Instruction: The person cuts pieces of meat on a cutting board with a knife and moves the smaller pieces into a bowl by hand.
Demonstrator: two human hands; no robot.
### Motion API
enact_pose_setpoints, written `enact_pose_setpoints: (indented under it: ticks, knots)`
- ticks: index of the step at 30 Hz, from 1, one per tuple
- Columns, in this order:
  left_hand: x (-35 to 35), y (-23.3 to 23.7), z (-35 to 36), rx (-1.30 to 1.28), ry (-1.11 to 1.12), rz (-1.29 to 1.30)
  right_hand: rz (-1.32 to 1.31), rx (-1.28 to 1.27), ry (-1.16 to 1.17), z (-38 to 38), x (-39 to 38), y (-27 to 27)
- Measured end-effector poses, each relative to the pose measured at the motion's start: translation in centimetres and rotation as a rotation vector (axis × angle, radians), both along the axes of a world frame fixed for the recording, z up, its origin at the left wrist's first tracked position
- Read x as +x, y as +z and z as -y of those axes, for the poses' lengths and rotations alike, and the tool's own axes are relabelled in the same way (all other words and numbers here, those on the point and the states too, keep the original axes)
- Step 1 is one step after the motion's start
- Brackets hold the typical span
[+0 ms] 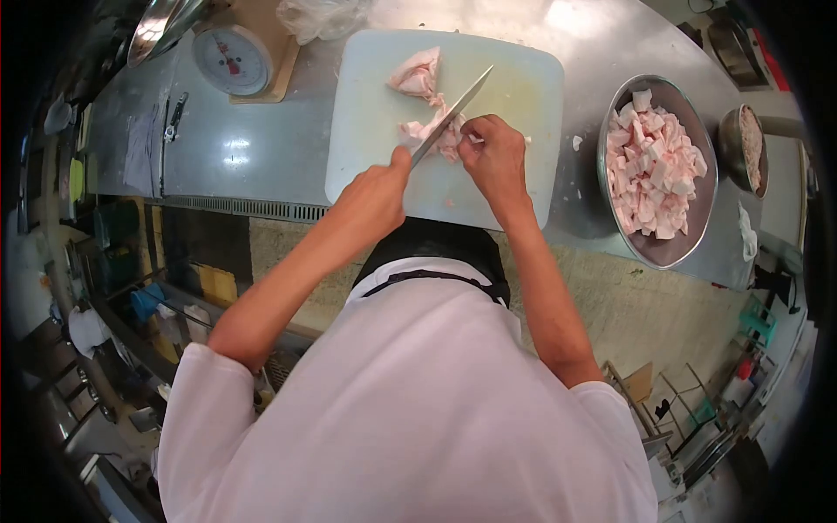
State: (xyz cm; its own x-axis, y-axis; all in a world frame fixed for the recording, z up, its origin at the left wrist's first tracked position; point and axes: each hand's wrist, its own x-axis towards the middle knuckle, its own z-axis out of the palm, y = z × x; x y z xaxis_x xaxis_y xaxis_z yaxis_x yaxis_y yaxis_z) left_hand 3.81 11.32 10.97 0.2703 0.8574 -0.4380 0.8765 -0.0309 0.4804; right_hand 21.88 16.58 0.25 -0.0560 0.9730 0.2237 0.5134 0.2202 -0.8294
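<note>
My left hand (pixel 377 193) is wrapped round the handle of a kitchen knife (pixel 466 98), its blade slanting up and to the right over the cutting board (pixel 366 105). Curled fingers of my right hand (pixel 497 166) pinch at a small piece of pale, fatty meat beside the blade; the fingers partly hide it. Cut bits of pink-white fatty meat (pixel 418 132) lie around and under the knife. A larger uncut chunk (pixel 417 71) of the same meat rests farther back on the board.
Right of the board, an oval metal bowl (pixel 617 213) holds many cubes of the meat. Beyond it stands a smaller metal bowl (pixel 739 157) with minced-looking contents. A dial scale (pixel 231 61), a plastic bag (pixel 321 17) and a dark slim tool (pixel 177 113) are on the steel table (pixel 227 166).
</note>
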Motion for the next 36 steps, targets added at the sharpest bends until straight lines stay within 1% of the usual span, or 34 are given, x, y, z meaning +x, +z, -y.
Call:
enact_pose_setpoints:
  ticks: [1, 3, 4, 5, 6, 7, 8, 9, 10, 12, 13, 14, 15, 16, 18, 20, 21, 24, 25, 27, 28, 30, 31, 33, 34, 36]
  knots:
    - [0.4, -1.2, -1.0, -0.003, -0.006, -0.001, 0.028, 0.007, 0.013, 0.0, 0.1, 0.1]
    - [1.2, -5.5, -3.1, 0.186, -0.037, 0.058, 0.063, 0.027, 0.019, -0.1, 0.6, 0.2]
    - [1.7, -7.2, -3.9, 0.193, -0.035, 0.060, 0.053, 0.048, 0.017, 0.0, 0.6, 0.1]
    - [2.2, -8.7, -4.7, 0.242, -0.025, 0.094, 0.038, 0.080, 0.018, -0.2, 0.4, 0.2]
    - [2.2, -9.0, -5.4, 0.293, -0.020, 0.127, 0.034, 0.101, 0.021, -0.3, 0.4, 0.3]
    - [2.2, -7.2, -5.9, 0.314, -0.014, 0.127, -0.036, 0.049, 0.030, -0.4, 0.6, 0.2]
    - [2.0, -5.4, -6.2, 0.130, 0.058, 0.149, -0.102, -0.010, 0.046, -0.1, 0.8, 0.2]
    - [1.8, -3.9, -6.5, -0.051, 0.123, 0.168, -0.103, 0.007, 0.057, 0.1, 0.9, 0.1]
    - [1.3, -3.4, -6.5, -0.029, 0.121, 0.164, -0.106, 0.033, 0.039, 0.2, 1.0, 0.0]
    - [0.3, -3.3, -4.6, 0.167, 0.069, 0.184, -0.108, 0.043, 0.007, 0.4, 1.2, -0.3]
    - [0.1, -2.6, -3.5, 0.158, 0.067, 0.183, -0.039, 0.068, 0.000, 0.5, 1.0, -0.2]
    - [-0.1, -1.7, -2.7, 0.211, 0.044, 0.176, 0.028, 0.096, -0.007, 0.3, 0.8, -0.1]
    - [-0.2, -0.7, -1.9, 0.261, 0.024, 0.170, 0.026, 0.088, -0.006, 0.3, 0.7, 0.1]
    - [-0.3, 0.0, -1.2, 0.254, 0.025, 0.167, 0.065, 0.073, -0.002, 0.3, 0.7, 0.3]
    - [-0.4, 1.0, -0.3, 0.156, -0.004, 0.093, 0.099, 0.049, 0.000, 0.0, 0.7, 0.6]
    - [-0.2, 0.6, -0.1, 0.096, -0.014, 0.063, 0.148, 0.104, 0.003, 0.0, 0.8, 0.6]
    - [0.0, 0.6, -0.1, 0.047, -0.022, 0.038, 0.145, 0.086, -0.001, 0.0, 0.8, 0.4]
    - [1.8, 0.9, -1.7, -0.074, 0.021, -0.030, 0.098, 0.079, 0.013, -0.2, 0.7, 0.2]
    - [1.8, 0.1, -2.1, -0.087, 0.012, -0.034, 0.072, 0.079, 0.027, -0.2, 0.8, 0.1]
    - [1.8, -2.8, -3.1, 0.036, -0.045, 0.008, 0.046, 0.073, 0.020, -0.2, 1.0, -0.1]
    - [1.8, -4.4, -3.6, 0.030, -0.056, 0.007, 0.033, 0.060, 0.020, -0.1, 1.0, -0.2]
    - [1.8, -7.2, -4.6, 0.129, -0.036, 0.062, 0.021, 0.057, 0.019, 0.0, 1.2, -0.3]
    - [2.3, -8.1, -4.7, 0.141, -0.034, 0.058, 0.034, 0.050, 0.028, -0.1, 1.3, -0.4]
    - [3.3, -9.3, -5.3, 0.343, -0.025, 0.191, 0.045, 0.070, 0.045, -0.5, 1.4, -0.3]
    - [3.1, -8.2, -6.1, 0.362, -0.011, 0.189, 0.019, 0.075, 0.047, -0.4, 1.5, -0.2]
    - [2.7, -5.9, -7.8, -0.047, 0.112, 0.231, 0.001, 0.100, 0.069, 0.0, 1.6, -0.1]
